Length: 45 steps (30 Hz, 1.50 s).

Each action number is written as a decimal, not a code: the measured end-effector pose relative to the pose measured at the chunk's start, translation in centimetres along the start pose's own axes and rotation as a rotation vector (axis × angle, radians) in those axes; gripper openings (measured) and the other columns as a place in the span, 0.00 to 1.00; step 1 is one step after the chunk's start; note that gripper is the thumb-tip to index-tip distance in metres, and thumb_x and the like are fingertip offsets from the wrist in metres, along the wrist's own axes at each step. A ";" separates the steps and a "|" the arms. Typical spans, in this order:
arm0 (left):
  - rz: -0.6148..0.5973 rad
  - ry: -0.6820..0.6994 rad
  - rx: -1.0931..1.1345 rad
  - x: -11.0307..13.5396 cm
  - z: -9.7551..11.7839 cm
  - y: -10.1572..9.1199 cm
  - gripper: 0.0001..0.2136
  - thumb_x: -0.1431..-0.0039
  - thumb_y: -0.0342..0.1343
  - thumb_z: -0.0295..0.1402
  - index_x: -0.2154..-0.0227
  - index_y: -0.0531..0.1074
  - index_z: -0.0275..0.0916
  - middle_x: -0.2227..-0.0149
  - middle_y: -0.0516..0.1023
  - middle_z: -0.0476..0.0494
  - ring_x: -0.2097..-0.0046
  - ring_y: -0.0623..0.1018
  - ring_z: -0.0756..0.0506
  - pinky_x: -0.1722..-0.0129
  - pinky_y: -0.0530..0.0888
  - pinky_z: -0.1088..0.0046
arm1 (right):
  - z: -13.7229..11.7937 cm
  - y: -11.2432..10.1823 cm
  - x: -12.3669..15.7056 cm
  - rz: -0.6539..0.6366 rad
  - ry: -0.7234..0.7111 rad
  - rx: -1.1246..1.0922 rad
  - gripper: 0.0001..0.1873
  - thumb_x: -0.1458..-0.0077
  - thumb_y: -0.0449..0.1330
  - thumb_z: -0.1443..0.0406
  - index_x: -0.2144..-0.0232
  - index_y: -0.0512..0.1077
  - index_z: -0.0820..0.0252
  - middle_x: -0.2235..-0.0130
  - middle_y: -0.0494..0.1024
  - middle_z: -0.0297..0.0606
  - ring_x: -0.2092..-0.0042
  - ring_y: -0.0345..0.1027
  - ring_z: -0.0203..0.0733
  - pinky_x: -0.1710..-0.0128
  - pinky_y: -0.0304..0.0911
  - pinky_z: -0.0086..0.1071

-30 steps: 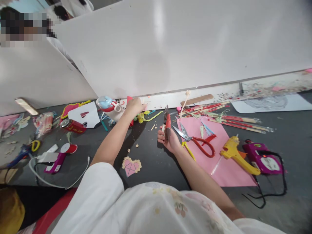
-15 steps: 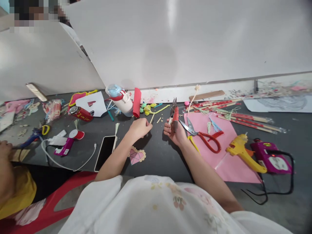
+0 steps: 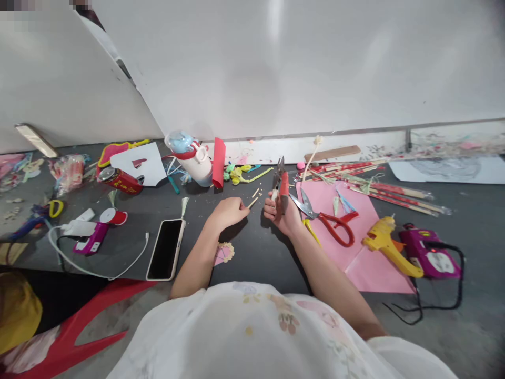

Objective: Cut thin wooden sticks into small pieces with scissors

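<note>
My left hand (image 3: 229,213) is closed on a thin wooden stick (image 3: 253,202), whose free end points right and slightly up. Across from it, my right hand (image 3: 284,213) grips cutting pliers (image 3: 282,189) with a red and a white handle, jaws upward and apart from the stick. Short stick pieces (image 3: 255,193) lie on the dark table between and beyond the hands. A pink heart-shaped piece with a beaded-looking wooden edge (image 3: 224,253) lies by my left forearm, which partly covers it. Red-handled scissors (image 3: 335,226) rest just right of my right hand.
Pink paper (image 3: 371,263), a yellow glue gun (image 3: 389,245) and a purple power box (image 3: 430,252) lie to the right. Bundled sticks (image 3: 402,195) lie behind. Leftward are a phone (image 3: 166,250), a bottle (image 3: 195,163), a can (image 3: 120,180) and a white cable (image 3: 134,260).
The stick in my left hand has tipped from near upright to pointing right. My left forearm now covers more of the heart piece. A neighbour's arm at far left has left the view.
</note>
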State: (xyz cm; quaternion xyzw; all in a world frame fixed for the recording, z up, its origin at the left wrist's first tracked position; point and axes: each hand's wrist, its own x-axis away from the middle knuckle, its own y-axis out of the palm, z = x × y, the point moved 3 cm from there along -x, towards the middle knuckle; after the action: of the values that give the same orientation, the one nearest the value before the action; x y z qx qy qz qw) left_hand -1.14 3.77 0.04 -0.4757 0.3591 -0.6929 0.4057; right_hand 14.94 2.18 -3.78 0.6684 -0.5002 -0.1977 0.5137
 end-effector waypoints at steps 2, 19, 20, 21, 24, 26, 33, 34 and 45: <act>0.049 -0.011 0.011 0.0 -0.4 0.0 0.09 0.46 0.49 0.39 0.75 0.70 0.41 0.70 0.77 0.45 0.67 0.75 0.45 0.70 0.64 0.72 | 0.1 -0.1 0.0 0.006 0.005 0.015 0.04 0.45 0.51 0.64 0.69 0.64 0.59 0.78 0.53 0.26 0.81 0.47 0.29 0.82 0.48 0.23; 0.579 -0.181 -0.105 0.5 -2.9 -0.9 0.18 0.39 0.44 0.35 0.47 0.63 0.38 0.39 0.61 0.38 0.54 0.76 0.42 0.58 0.74 0.69 | 0.7 0.0 0.1 0.068 0.034 0.219 0.06 0.47 0.55 0.61 0.68 0.64 0.57 0.78 0.53 0.26 0.81 0.42 0.28 0.82 0.41 0.23; 0.580 -0.154 -0.101 0.3 -2.9 -0.9 0.19 0.38 0.44 0.35 0.46 0.61 0.37 0.38 0.60 0.38 0.52 0.76 0.42 0.56 0.73 0.69 | 0.7 0.0 0.1 0.064 0.028 0.220 0.06 0.47 0.55 0.61 0.68 0.64 0.57 0.78 0.53 0.26 0.81 0.42 0.28 0.82 0.40 0.23; 0.573 -0.131 -0.099 0.2 -2.8 -0.8 0.20 0.38 0.44 0.34 0.44 0.60 0.36 0.37 0.59 0.39 0.51 0.75 0.42 0.54 0.73 0.70 | 0.7 -0.1 0.1 0.061 0.024 0.219 0.06 0.47 0.56 0.61 0.68 0.64 0.57 0.78 0.53 0.26 0.81 0.42 0.28 0.82 0.40 0.23; 0.534 -0.076 -0.122 0.1 -2.5 -0.7 0.21 0.38 0.43 0.34 0.43 0.59 0.34 0.36 0.58 0.38 0.50 0.74 0.43 0.53 0.73 0.70 | 0.7 -0.2 0.1 0.077 0.027 0.218 0.07 0.48 0.56 0.60 0.68 0.64 0.56 0.78 0.53 0.26 0.81 0.42 0.28 0.82 0.41 0.23; 0.513 -0.040 -0.157 0.2 -2.0 -0.7 0.22 0.37 0.42 0.34 0.42 0.58 0.33 0.36 0.57 0.38 0.50 0.75 0.43 0.55 0.74 0.70 | 0.7 -0.3 0.1 0.089 0.035 0.220 0.07 0.49 0.56 0.61 0.68 0.64 0.56 0.78 0.53 0.26 0.81 0.42 0.28 0.82 0.40 0.23; 0.431 0.017 -0.259 1.5 -0.1 -0.9 0.13 0.40 0.44 0.30 0.55 0.68 0.39 0.38 0.61 0.44 0.58 0.77 0.45 0.65 0.74 0.70 | 0.7 -0.2 0.0 0.084 0.044 0.205 0.06 0.48 0.55 0.60 0.68 0.63 0.56 0.78 0.52 0.26 0.81 0.42 0.28 0.82 0.41 0.23; 0.419 0.021 -0.266 1.6 0.1 -1.1 0.11 0.40 0.44 0.29 0.59 0.70 0.40 0.41 0.65 0.44 0.58 0.77 0.45 0.66 0.73 0.70 | 0.7 -0.2 0.0 0.080 0.044 0.202 0.07 0.47 0.55 0.60 0.68 0.63 0.56 0.78 0.52 0.26 0.81 0.42 0.28 0.82 0.41 0.23; 0.490 -0.083 -0.348 -6.6 1.7 -8.2 0.13 0.40 0.43 0.28 0.58 0.69 0.29 0.57 0.73 0.32 0.51 0.71 0.38 0.52 0.68 0.65 | 0.4 0.0 0.1 0.035 0.020 0.123 0.07 0.47 0.55 0.61 0.67 0.63 0.57 0.77 0.53 0.26 0.81 0.45 0.27 0.81 0.44 0.23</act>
State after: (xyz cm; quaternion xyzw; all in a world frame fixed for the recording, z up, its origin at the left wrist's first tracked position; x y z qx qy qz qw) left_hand 0.05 12.95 5.37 -0.4653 0.5594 -0.4826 0.4875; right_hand 14.66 1.89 -3.89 0.6918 -0.5181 -0.1507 0.4798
